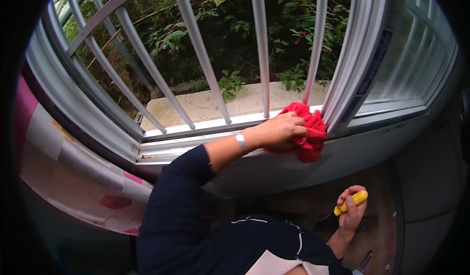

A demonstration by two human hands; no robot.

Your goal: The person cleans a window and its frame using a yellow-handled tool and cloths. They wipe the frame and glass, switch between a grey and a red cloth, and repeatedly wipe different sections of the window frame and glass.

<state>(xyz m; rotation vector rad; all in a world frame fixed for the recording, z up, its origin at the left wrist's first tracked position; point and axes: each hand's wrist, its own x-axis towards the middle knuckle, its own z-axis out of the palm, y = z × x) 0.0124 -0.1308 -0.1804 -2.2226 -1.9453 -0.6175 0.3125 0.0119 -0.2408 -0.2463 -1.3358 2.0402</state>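
My left hand (284, 130), with a silver watch or bracelet on its wrist, grips a bunched red cloth (312, 139). The cloth lies against the right end of the window's lower track, by the foot of the upright frame. Lower right, away from the window, my right hand (351, 210) is closed around a yellow handle (350, 202). A thin dark part points down and left from the handle; it is too dim to tell which tool it is.
Metal window bars (260, 47) rise from the white sill, with plants (229, 86) and a pale ledge (205, 102) behind them. A sliding glass pane (396, 69) stands at the right. A pink and white curtain (95, 172) hangs at the left.
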